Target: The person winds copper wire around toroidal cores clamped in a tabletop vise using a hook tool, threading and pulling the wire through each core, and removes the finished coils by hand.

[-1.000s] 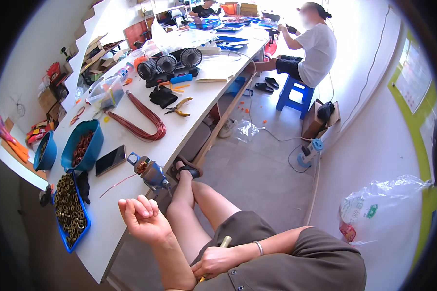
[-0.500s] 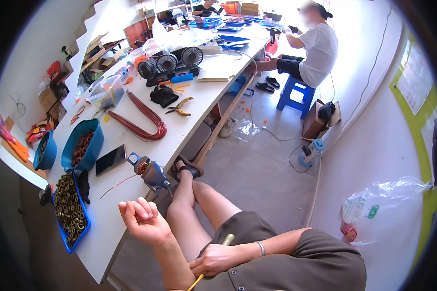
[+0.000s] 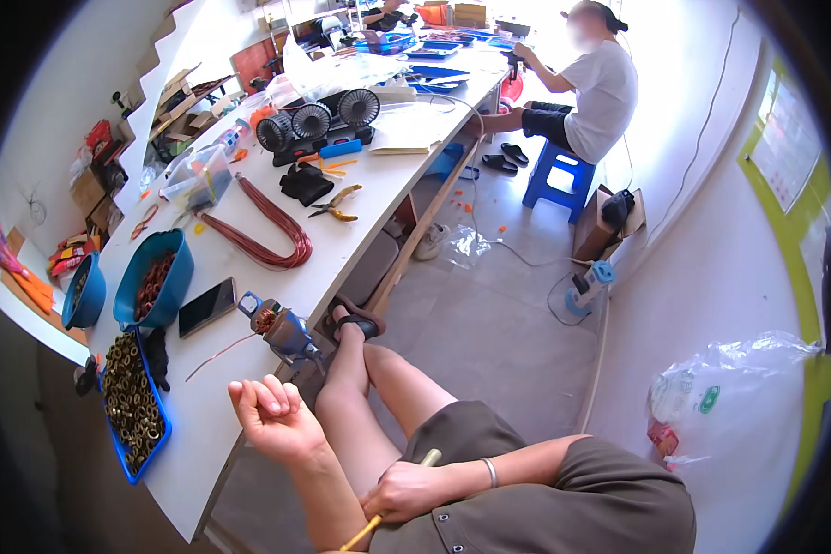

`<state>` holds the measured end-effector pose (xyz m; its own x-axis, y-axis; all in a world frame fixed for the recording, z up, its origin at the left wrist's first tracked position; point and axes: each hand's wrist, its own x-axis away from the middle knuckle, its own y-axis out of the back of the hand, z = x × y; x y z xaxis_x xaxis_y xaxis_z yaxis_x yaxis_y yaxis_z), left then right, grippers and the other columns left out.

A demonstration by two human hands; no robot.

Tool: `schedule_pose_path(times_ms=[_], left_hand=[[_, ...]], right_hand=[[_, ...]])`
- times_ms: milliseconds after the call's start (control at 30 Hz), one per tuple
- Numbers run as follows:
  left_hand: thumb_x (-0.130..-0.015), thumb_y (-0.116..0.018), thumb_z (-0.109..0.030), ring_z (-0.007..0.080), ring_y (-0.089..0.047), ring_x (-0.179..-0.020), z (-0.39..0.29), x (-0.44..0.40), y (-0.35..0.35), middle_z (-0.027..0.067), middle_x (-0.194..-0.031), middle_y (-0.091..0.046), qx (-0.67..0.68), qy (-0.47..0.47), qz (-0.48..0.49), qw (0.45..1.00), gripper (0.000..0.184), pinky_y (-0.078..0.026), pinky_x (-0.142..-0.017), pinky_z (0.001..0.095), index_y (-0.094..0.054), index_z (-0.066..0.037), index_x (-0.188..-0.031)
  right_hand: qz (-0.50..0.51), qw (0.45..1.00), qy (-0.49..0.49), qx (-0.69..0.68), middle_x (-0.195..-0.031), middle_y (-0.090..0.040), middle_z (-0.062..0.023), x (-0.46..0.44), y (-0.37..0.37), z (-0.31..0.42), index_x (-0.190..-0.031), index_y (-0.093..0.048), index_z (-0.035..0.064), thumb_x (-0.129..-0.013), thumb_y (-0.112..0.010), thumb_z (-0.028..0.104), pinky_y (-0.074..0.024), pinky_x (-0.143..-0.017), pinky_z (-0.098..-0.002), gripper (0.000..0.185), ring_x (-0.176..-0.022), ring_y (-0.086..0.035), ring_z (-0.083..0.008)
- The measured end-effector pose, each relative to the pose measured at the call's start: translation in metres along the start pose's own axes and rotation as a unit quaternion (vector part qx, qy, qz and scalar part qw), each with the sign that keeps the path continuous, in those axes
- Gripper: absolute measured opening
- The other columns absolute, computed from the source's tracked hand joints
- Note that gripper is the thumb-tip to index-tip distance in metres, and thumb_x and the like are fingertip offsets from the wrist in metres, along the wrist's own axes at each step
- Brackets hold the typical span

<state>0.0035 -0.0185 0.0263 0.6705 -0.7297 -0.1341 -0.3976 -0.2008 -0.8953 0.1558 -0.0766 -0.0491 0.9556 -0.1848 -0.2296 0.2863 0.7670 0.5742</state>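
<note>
My left hand [image 3: 277,418] is raised in front of the table edge, palm up, its fingers curled in with nothing visible in them. Low against my lap, my right hand [image 3: 411,489] wraps around a thin yellow stick-like tool [image 3: 365,533]. The tool's pale end sticks out above the fist, and its thin yellow end passes by my left forearm; I cannot make out its exact kind. Nearest to my left hand is a small blue-grey vise [image 3: 292,338] at the table edge. A copper-wound coil [image 3: 266,320] sits in it, with one wire [image 3: 220,356] trailing left.
On the white table [image 3: 189,462] are a blue tray of rings [image 3: 134,406], a teal bin [image 3: 177,282], a phone [image 3: 208,307], a bundle of red-brown wire [image 3: 286,249], pliers [image 3: 337,205] and small fans [image 3: 311,120]. A co-worker [image 3: 600,92] sits on a blue stool [image 3: 559,185].
The view has shifted slightly. In my right hand the yellow tool has tilted a little, its lower end further left. The co-worker's hands have moved left. My left hand keeps its pose.
</note>
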Motion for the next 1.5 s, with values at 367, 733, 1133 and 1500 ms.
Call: schedule_pose_path(times_ms=[367,733,1133,1500], left_hand=[[-0.091,-0.045,-0.006,0.0066,-0.025,-0.046,-0.005,-0.003,-0.004,-0.0033,-0.052,-0.029,-0.008,-0.021,0.004,1.000,0.010,-0.022,-0.039,0.0198,-0.051,-0.009,-0.084],[-0.093,-0.041,-0.005,0.0077,-0.025,-0.047,-0.014,0.003,-0.004,-0.0019,-0.053,-0.030,-0.006,-0.033,0.015,0.999,0.012,-0.022,-0.040,0.0208,-0.052,-0.007,-0.087],[-0.091,-0.045,-0.004,0.0077,-0.027,-0.047,-0.012,0.003,-0.006,-0.0025,-0.052,-0.030,-0.004,-0.015,0.023,1.000,0.013,-0.023,-0.041,0.0208,-0.048,-0.010,-0.079],[-0.098,-0.042,-0.026,0.0100,-0.052,-0.068,-0.005,-0.010,0.023,0.0126,-0.111,-0.054,-0.425,-0.135,0.043,0.894,0.027,-0.047,-0.059,0.0240,-0.041,-0.001,-0.109]], right_hand=[[-0.008,0.998,-0.040,-0.043,-0.076,-0.065,-0.0099,0.004,-0.018,-0.006,-0.085,-0.067,0.0089,-0.076,-0.062,0.023,-0.0477,-0.056,-0.0398,0.018,-0.065,-0.061,-0.0300],[0.009,0.995,0.072,-0.075,-0.071,-0.061,-0.0099,0.003,-0.007,0.001,-0.081,-0.063,0.0093,-0.073,-0.060,0.015,-0.0443,-0.053,-0.0408,0.011,-0.064,-0.058,-0.0304],[-0.104,0.989,-0.040,-0.098,-0.080,-0.067,-0.0106,0.003,-0.006,-0.011,-0.092,-0.069,0.0079,-0.076,-0.062,0.016,-0.0508,-0.060,-0.0366,0.019,-0.069,-0.064,-0.0283],[-0.101,0.894,-0.096,-0.426,-0.077,-0.067,-0.0064,-0.001,0.004,-0.003,-0.090,-0.067,0.0012,-0.091,-0.056,0.021,-0.0489,-0.057,-0.0257,0.023,-0.064,-0.060,-0.0113]])
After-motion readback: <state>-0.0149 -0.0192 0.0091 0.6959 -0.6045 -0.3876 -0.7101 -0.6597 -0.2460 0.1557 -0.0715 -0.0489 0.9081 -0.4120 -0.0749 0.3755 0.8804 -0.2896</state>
